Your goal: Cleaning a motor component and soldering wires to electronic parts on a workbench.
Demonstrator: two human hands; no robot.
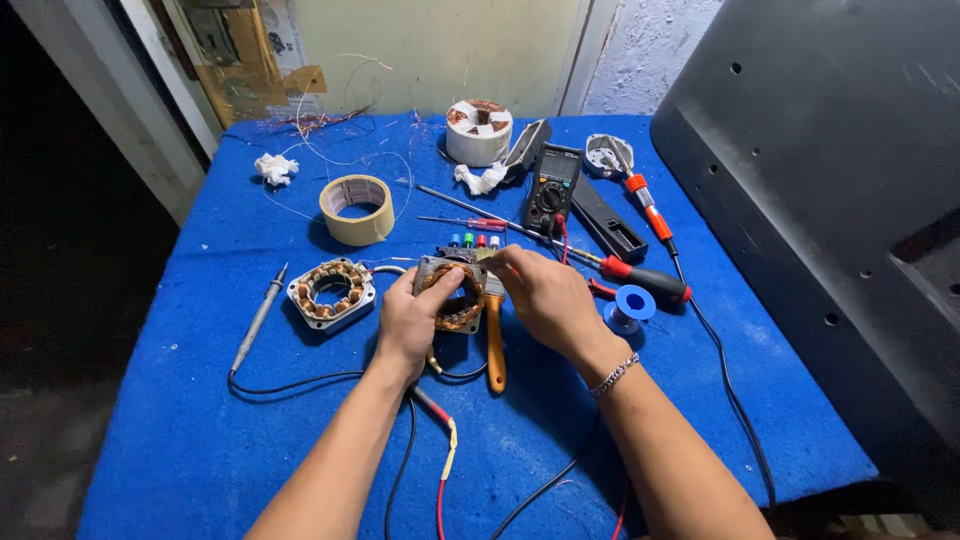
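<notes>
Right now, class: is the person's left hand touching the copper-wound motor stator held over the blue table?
Touching. The head view shows the left hand wrapped around the stator, thumb lying across its copper windings with no gap between them.

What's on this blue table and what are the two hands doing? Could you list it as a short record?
Surface: blue table
Left hand: grips a motor stator with copper windings
Right hand: fingers pinch at the stator's top edge
Beside the left hand: second stator, probe
Under the hands: brush
Further back: tape roll, multimeter, white coil
Right side: soldering iron, solder spool
</notes>
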